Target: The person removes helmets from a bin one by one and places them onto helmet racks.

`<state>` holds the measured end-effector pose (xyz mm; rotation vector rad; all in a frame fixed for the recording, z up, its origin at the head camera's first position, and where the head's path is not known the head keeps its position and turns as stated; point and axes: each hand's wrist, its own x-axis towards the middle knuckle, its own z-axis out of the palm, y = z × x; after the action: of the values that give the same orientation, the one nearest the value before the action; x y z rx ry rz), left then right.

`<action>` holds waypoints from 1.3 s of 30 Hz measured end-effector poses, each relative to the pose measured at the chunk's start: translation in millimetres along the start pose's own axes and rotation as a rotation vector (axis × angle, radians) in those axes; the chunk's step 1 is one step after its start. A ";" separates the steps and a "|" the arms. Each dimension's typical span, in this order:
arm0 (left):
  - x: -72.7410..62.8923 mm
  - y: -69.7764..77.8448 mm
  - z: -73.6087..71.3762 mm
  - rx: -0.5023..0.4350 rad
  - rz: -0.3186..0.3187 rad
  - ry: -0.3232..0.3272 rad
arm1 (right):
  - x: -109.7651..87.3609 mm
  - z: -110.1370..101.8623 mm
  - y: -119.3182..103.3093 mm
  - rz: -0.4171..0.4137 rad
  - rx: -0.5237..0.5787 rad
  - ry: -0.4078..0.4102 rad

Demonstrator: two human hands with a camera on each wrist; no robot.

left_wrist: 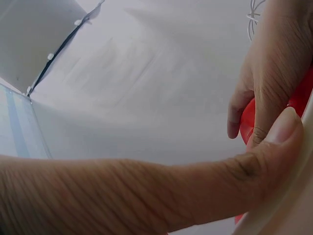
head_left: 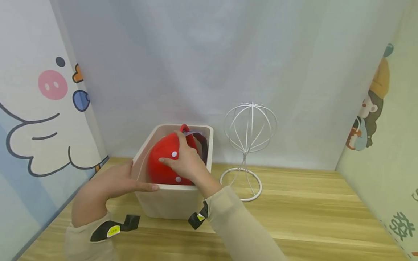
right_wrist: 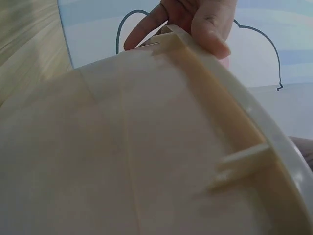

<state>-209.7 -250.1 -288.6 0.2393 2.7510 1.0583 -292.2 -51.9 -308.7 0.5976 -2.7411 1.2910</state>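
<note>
A red, dome-shaped hat (head_left: 163, 156) with white dots sits inside a white plastic bin (head_left: 169, 203), its crown towards the left. My right hand (head_left: 187, 159) reaches into the bin and grips the hat, thumb on the near left side and fingers over the top; some fingertips are hidden. With my left hand (head_left: 121, 179) I hold the bin's near left corner. In the right wrist view the left thumb (right_wrist: 210, 32) lies over the rim and the other fingers are on the outer wall. The left wrist view shows the right hand (left_wrist: 274, 73) over the red hat.
Right of the bin stands a white wire hat stand (head_left: 249, 145) with a round cage top and ring base. A dark item (head_left: 201, 145), partly hidden, lies in the bin beside the hat. Printed side panels and a grey-white curtain (head_left: 228, 54) border the wooden table (head_left: 307, 217).
</note>
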 end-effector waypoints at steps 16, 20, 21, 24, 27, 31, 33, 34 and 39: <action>4.1 1.5 6.0 0.006 0.079 -0.018 | -17.4 -22.8 19.0 -0.071 0.611 0.295; 5.0 1.4 5.6 -0.043 0.162 -0.001 | -17.0 -27.4 18.8 -0.193 0.764 0.317; 4.7 1.3 5.1 -0.046 0.170 0.005 | -16.6 -28.2 18.3 -0.216 0.794 0.320; 4.5 1.1 4.1 -0.043 0.184 0.024 | -16.1 -30.8 16.8 -0.275 0.885 0.314; 4.0 1.3 2.8 -0.010 0.167 0.038 | -16.7 -34.6 15.7 -0.319 0.959 0.311; 2.2 2.1 0.6 0.026 0.078 0.030 | -18.5 -41.9 15.1 -0.359 1.013 0.334; 1.9 2.6 -0.4 0.054 0.019 0.017 | -19.2 -46.7 15.0 -0.379 1.044 0.348; 1.5 2.4 -1.0 0.074 -0.009 0.013 | -19.9 -49.5 14.9 -0.387 1.057 0.358; 1.1 -0.4 -2.7 0.113 -0.073 0.008 | -24.4 -67.1 13.4 -0.479 1.177 0.388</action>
<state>-211.5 -251.9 -287.1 0.1493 2.8071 0.8886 -282.2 14.1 -280.0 0.8216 -1.2024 2.3962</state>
